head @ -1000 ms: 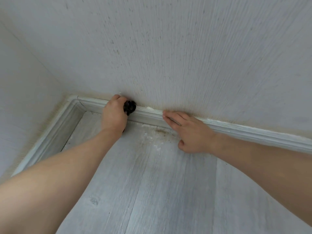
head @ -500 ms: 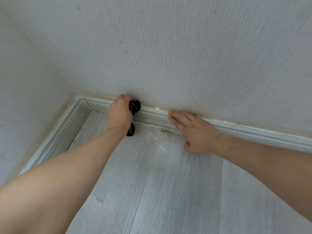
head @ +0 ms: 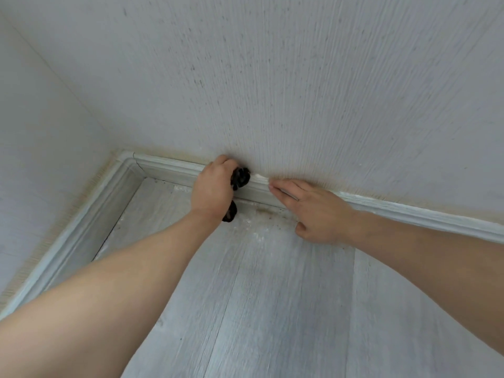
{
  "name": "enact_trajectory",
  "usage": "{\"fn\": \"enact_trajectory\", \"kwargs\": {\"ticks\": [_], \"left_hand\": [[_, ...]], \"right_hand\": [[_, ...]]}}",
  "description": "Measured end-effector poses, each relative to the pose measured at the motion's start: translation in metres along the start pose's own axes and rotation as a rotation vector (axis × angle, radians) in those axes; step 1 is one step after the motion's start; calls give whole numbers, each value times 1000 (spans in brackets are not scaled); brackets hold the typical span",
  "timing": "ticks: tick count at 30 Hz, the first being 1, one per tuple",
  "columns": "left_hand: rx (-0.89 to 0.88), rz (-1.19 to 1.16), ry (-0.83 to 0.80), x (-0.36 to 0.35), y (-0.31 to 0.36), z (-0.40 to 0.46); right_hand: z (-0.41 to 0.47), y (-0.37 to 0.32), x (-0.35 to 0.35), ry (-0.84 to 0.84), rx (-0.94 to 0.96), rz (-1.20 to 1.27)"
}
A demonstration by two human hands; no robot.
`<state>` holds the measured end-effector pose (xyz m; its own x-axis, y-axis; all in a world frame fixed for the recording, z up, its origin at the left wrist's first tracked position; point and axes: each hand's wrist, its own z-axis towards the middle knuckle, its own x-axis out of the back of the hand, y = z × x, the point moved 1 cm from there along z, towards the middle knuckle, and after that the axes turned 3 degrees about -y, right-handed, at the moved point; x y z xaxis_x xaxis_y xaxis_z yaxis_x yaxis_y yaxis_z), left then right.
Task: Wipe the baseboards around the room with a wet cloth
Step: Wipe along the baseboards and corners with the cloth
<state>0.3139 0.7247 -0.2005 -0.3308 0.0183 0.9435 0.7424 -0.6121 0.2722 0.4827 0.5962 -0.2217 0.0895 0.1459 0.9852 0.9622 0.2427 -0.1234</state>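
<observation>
Mid-frame, the left hand [head: 211,190] grips what looks like a dark cloth [head: 240,178] against the baseboard [head: 169,166]; the right hand [head: 313,210] rests flat, fingers straight, beside it

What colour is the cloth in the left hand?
Black, or very dark. The cloth shows best in the head view, bunched in the left hand against the baseboard.

Both forearms are bare to the frame edge; no sleeves are visible. The left hand [head: 211,190] and right hand [head: 316,214] carry no gloves, rings or watch.
</observation>
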Motion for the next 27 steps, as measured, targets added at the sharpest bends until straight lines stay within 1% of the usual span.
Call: {"fn": "enact_trajectory", "kwargs": {"ticks": [4, 7, 9, 12, 15, 17, 20, 23, 25, 27], "left_hand": [[137, 10, 25, 6, -17, 6], [216, 14, 53, 5, -13, 5], [182, 25, 56, 2, 3, 0], [27, 47, 0, -5, 29, -5], [-36, 50, -45, -3, 27, -4], [-28, 66, -67, 1, 12, 1], [96, 73, -13, 8, -10, 6], [156, 65, 0, 8, -10, 6], [132, 42, 6, 6, 6, 1], [4, 35, -29, -1, 32, -5]], "right_hand": [[-13, 5, 1, 45, -20, -34], [-29, 16, -10, 81, -43, -55], [-33, 20, -14, 87, -40, -33], [-33, 19, -18, 87, -39, -10], [-33, 18, -19, 61, -46, -12], [-33, 19, -17, 67, -54, -6], [-32, 18, -16, 79, -52, -2], [-33, 17, -16, 76, -59, 8], [-32, 17, -17, 81, -56, 6], [-33, 16, -18, 88, -55, 9]]}}
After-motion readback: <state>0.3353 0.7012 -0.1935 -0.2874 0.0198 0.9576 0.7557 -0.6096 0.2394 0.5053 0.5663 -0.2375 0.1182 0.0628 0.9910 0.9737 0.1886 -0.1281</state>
